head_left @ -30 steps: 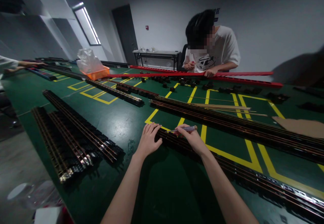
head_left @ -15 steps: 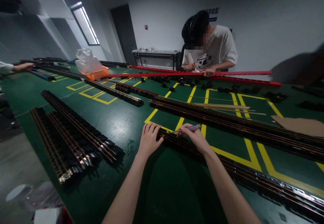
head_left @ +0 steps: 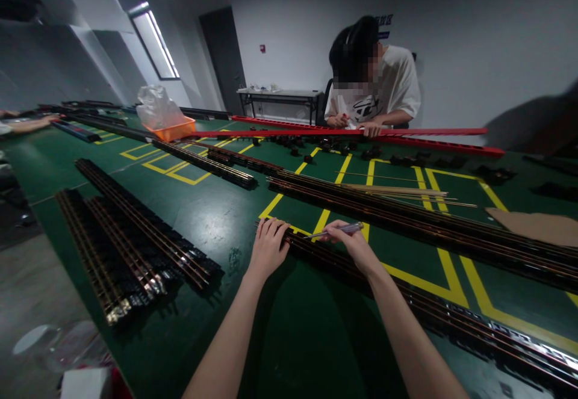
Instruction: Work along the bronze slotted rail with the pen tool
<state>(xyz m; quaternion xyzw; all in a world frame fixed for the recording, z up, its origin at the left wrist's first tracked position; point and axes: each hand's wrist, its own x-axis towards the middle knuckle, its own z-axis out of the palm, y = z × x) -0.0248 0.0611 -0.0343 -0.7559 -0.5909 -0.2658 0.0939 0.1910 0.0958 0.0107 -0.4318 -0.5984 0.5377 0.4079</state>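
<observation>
A long dark rail with copper-coloured strips runs diagonally across the green table, from under my hands to the lower right. My left hand grips it near its far left end, fingers draped over the top and thumb on the near side. In my right hand is a screwdriver with a translucent handle. Its thin shaft slants down to the left, and the tip is at the rail just right of my left hand. Whether the tip sits in a screw is too small to tell.
Several similar rails lie at left, and more rails lie beyond my hands. An orange basket holds a plastic bag. Across the table a co-worker handles a red rail. Cardboard lies at right.
My right hand and the screwdriver have shifted slightly right. My left hand stays on the rail. At far left, another person's arm has moved a little. The view has shifted slightly.
</observation>
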